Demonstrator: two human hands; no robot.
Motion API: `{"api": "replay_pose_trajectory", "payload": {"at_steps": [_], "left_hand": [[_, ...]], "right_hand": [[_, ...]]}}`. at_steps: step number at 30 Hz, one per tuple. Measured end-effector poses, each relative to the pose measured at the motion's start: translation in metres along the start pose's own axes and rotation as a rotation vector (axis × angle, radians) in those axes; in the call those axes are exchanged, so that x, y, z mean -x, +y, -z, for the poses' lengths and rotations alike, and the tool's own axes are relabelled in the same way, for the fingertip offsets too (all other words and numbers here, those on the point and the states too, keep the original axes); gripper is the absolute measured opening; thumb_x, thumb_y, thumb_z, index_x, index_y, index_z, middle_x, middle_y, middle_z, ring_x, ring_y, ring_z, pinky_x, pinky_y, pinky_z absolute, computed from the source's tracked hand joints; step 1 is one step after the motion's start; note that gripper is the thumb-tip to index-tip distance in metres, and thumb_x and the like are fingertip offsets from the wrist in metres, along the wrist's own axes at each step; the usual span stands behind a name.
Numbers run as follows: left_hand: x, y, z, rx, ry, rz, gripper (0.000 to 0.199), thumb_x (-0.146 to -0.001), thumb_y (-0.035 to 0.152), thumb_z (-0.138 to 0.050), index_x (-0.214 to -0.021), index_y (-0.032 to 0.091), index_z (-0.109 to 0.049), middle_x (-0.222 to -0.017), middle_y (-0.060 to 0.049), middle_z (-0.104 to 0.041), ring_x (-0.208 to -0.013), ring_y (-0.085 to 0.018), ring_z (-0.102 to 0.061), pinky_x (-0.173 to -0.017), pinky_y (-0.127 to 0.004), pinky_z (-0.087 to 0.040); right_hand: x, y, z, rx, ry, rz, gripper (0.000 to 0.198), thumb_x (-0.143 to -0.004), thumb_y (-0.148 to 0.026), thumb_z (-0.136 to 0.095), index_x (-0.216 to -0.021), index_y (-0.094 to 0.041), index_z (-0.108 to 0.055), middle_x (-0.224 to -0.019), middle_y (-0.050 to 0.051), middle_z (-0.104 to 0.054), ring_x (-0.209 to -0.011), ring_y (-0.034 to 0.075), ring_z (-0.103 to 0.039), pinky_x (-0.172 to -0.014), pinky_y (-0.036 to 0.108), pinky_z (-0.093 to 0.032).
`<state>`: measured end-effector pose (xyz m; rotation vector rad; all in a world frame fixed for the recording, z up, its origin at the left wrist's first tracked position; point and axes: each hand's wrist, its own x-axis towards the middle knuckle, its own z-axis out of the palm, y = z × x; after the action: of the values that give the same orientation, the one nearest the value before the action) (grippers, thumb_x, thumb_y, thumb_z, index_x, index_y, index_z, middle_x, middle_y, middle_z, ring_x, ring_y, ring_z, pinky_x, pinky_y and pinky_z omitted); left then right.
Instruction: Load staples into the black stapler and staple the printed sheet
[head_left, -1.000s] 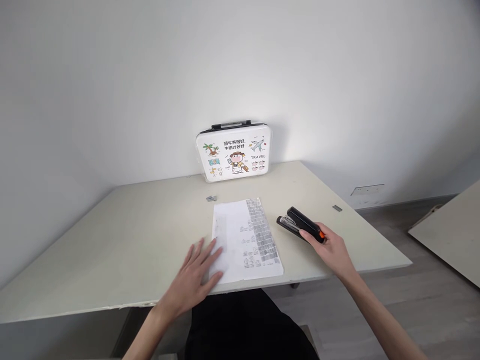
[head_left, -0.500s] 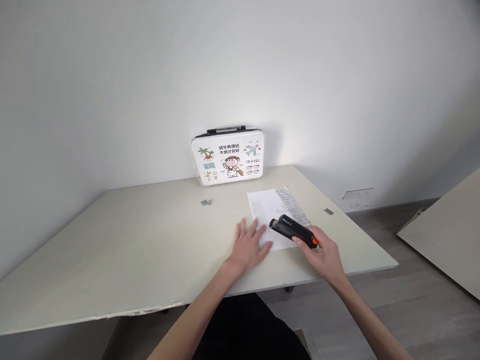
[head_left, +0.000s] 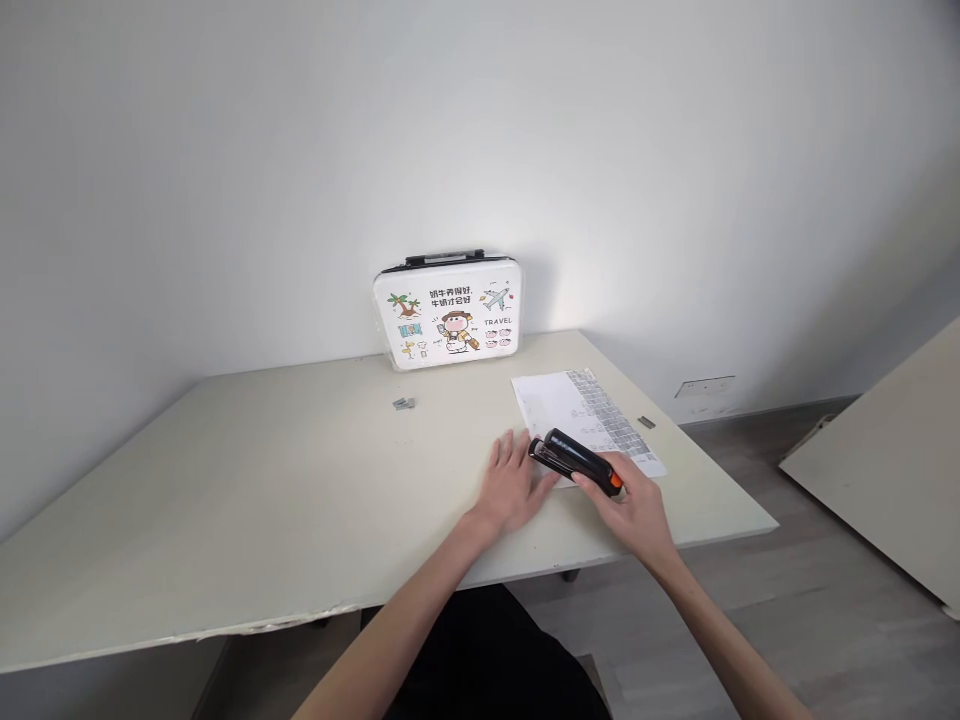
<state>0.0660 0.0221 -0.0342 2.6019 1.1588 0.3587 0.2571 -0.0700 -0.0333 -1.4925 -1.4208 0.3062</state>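
A black stapler with an orange end is gripped in my right hand, its nose pointing left over the near part of the paper. The printed paper lies on the table, with a grey patterned band along its right side. My left hand rests with fingers spread at the paper's lower left corner, close to the stapler's nose. Part of the paper is hidden under the stapler and hands. Whether the stapler touches the paper, I cannot tell.
A white case with cartoon prints stands upright against the wall. Small grey staple strips lie left of the paper, and another staple strip lies to its right. The pale table has a chipped front edge.
The paper has shifted to the right and slightly turned, showing more of its right side. My left hand has moved right, nearer the stapler. The view has swung slightly right.
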Motion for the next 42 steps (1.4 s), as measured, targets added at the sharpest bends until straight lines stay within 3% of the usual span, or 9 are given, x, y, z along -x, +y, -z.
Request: {"api": "replay_pose_trajectory", "payload": {"at_steps": [3, 7, 13, 17, 20, 26, 30, 36, 42], "left_hand": [[0.031, -0.023, 0.017, -0.007, -0.025, -0.04, 0.075, -0.105, 0.065, -0.027, -0.166, 0.022, -0.018, -0.171, -0.011, -0.019, -0.158, -0.028, -0.009, -0.129, -0.052, -0.017], [0.093, -0.06, 0.044, -0.04, -0.017, 0.027, 0.071, -0.107, 0.059, -0.031, -0.166, 0.022, -0.017, -0.17, -0.009, -0.023, -0.158, -0.024, -0.016, -0.129, -0.045, -0.019], [0.158, -0.085, 0.067, 0.001, 0.168, 0.264, 0.063, -0.106, 0.055, -0.04, -0.162, 0.031, -0.027, -0.165, -0.004, -0.039, -0.152, -0.026, -0.035, -0.121, -0.045, -0.039], [0.166, -0.084, 0.067, 0.158, 0.328, 0.391, 0.057, -0.106, 0.053, -0.041, -0.158, 0.032, -0.032, -0.161, -0.004, -0.045, -0.149, -0.026, -0.042, -0.107, -0.041, -0.054], [0.165, -0.083, 0.065, 0.185, 0.418, 0.435, 0.058, -0.104, 0.053, -0.044, -0.157, 0.031, -0.033, -0.161, -0.008, -0.045, -0.148, -0.03, -0.043, -0.1, -0.044, -0.057], [0.168, -0.084, 0.064, 0.334, 0.474, 0.483, 0.058, -0.104, 0.053, -0.043, -0.157, 0.031, -0.032, -0.154, -0.01, -0.053, -0.138, -0.03, -0.054, -0.087, -0.039, -0.059], [0.169, -0.082, 0.067, 0.459, 0.566, 0.532, 0.054, -0.104, 0.054, -0.044, -0.152, 0.029, -0.039, -0.148, -0.011, -0.059, -0.139, -0.029, -0.053, -0.095, -0.041, -0.054], [0.173, -0.072, 0.078, 0.54, 0.802, 0.657, 0.044, -0.105, 0.057, -0.039, -0.131, 0.029, -0.059, -0.142, -0.007, -0.063, -0.135, -0.029, -0.054, -0.107, -0.045, -0.044], [0.176, -0.07, 0.081, 0.612, 0.894, 0.648, 0.044, -0.1, 0.06, -0.049, -0.122, 0.027, -0.067, -0.125, -0.009, -0.069, -0.123, -0.031, -0.061, -0.095, -0.042, -0.052]], "right_hand": [[-0.003, 0.0, 0.0, -0.003, -0.041, 0.004, 0.036, -0.094, -0.06, -0.059, -0.101, -0.024, -0.065, -0.092, 0.008, -0.067, -0.079, 0.023, -0.058, -0.062, 0.032, -0.048], [-0.008, -0.009, -0.011, -0.035, -0.177, 0.02, 0.034, -0.096, -0.056, -0.059, -0.103, -0.024, -0.066, -0.093, 0.008, -0.068, -0.082, 0.024, -0.062, -0.065, 0.033, -0.049], [-0.011, -0.044, -0.07, -0.111, -0.386, 0.117, 0.026, -0.096, -0.047, -0.063, -0.107, -0.024, -0.066, -0.101, 0.007, -0.07, -0.092, 0.025, -0.066, -0.078, 0.036, -0.053], [-0.009, -0.068, -0.109, -0.154, -0.478, 0.117, 0.023, -0.094, -0.042, -0.066, -0.107, -0.023, -0.065, -0.103, 0.006, -0.071, -0.096, 0.024, -0.067, -0.084, 0.037, -0.053], [-0.006, -0.077, -0.123, -0.153, -0.516, 0.128, 0.022, -0.094, -0.041, -0.066, -0.108, -0.024, -0.065, -0.107, 0.007, -0.071, -0.101, 0.025, -0.066, -0.09, 0.039, -0.052], [0.0, -0.078, -0.122, -0.249, -0.555, 0.027, 0.038, -0.105, -0.054, -0.044, -0.122, -0.027, -0.065, -0.12, 0.007, -0.071, -0.113, 0.026, -0.064, -0.094, 0.039, -0.05], [0.001, -0.078, -0.123, -0.258, -0.505, -0.012, 0.051, -0.11, -0.053, -0.023, -0.117, -0.028, -0.066, -0.109, 0.006, -0.071, -0.105, 0.025, -0.065, -0.095, 0.039, -0.049], [0.0, -0.073, -0.131, -0.202, -0.484, 0.032, 0.048, -0.11, -0.053, -0.022, -0.118, -0.029, -0.063, -0.107, 0.005, -0.07, -0.104, 0.024, -0.065, -0.095, 0.039, -0.049], [0.001, -0.072, -0.131, -0.19, -0.473, 0.058, 0.047, -0.11, -0.051, -0.024, -0.111, -0.027, -0.064, -0.103, 0.006, -0.071, -0.1, 0.025, -0.067, -0.092, 0.041, -0.052]]}}
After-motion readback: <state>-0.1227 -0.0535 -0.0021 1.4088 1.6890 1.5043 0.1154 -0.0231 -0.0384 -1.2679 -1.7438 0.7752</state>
